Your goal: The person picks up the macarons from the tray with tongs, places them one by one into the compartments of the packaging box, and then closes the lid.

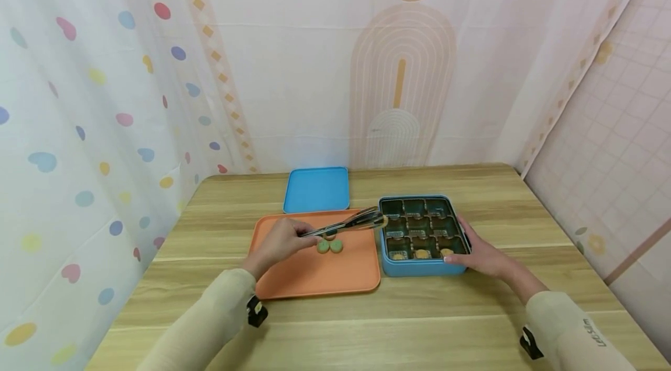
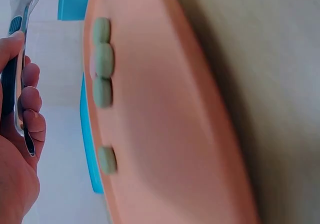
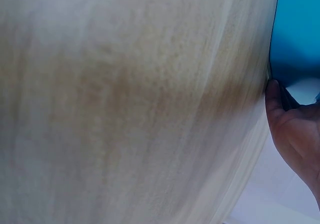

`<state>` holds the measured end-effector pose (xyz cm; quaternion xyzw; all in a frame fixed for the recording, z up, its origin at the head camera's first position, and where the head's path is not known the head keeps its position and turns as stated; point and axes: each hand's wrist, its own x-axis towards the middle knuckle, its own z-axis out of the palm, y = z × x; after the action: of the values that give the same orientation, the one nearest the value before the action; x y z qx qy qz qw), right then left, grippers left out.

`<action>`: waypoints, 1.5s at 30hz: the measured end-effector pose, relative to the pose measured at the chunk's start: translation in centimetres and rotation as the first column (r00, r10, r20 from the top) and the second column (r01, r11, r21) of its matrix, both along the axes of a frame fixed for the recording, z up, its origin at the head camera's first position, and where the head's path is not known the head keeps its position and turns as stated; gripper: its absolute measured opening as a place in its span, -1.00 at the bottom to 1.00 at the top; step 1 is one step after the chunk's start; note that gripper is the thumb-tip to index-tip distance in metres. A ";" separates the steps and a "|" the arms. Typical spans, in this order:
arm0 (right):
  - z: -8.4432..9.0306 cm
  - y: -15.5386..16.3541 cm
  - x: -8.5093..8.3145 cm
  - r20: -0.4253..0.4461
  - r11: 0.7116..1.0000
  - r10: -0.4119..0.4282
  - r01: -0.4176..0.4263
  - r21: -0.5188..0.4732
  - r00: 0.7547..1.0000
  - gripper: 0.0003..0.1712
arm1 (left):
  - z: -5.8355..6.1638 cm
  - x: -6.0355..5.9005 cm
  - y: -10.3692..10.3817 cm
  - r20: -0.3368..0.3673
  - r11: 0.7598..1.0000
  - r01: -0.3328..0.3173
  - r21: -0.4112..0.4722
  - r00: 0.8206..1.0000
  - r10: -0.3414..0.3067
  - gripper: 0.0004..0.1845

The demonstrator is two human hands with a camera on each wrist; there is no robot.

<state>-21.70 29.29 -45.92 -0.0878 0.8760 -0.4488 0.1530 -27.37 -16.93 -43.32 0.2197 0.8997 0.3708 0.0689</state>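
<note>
My left hand (image 1: 283,241) grips a pair of metal tongs (image 1: 343,224) with dark handles. Their head reaches the left rim of a blue box (image 1: 419,268), and a tan round cookie (image 1: 385,221) shows at the tips. Clear compartments fill the box, with yellowish cookies (image 1: 421,254) in the front row. At the box's right front corner, my right hand (image 1: 484,254) holds on, thumb at the front and fingers along the side. Under the tongs, green round cookies (image 1: 336,246) lie on an orange tray (image 1: 314,278); the left wrist view shows several green cookies (image 2: 104,60).
Behind the tray lies a flat blue lid (image 1: 317,189). Tray and box stand side by side on a wood-grain table (image 1: 367,336). A patterned curtain (image 1: 293,68) hangs along the table's back and left side.
</note>
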 end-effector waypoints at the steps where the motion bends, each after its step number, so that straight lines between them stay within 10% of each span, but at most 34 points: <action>1: 0.0 0.0 0.0 0.002 1.000 -0.001 0.001 -0.003 1.000 0.31 | 0.1 -0.2 0.5 0.010 1.000 0.007 0.007 1.000 -0.007 -0.79; 15: -0.1 0.0 0.0 -0.003 1.000 -0.005 0.005 0.011 1.000 0.33 | -0.6 -1.7 4.3 0.049 1.000 0.020 -0.001 0.999 -0.020 -0.85; 45: 0.2 -0.2 0.2 0.000 0.999 -0.004 0.004 0.036 1.000 0.31 | -0.9 -1.7 3.8 0.054 1.000 0.004 0.010 0.999 -0.005 -0.87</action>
<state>-21.52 29.12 -45.75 -0.0832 0.8840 -0.4334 0.1538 -29.10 -13.10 -44.22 0.2120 0.8952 0.3808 0.0932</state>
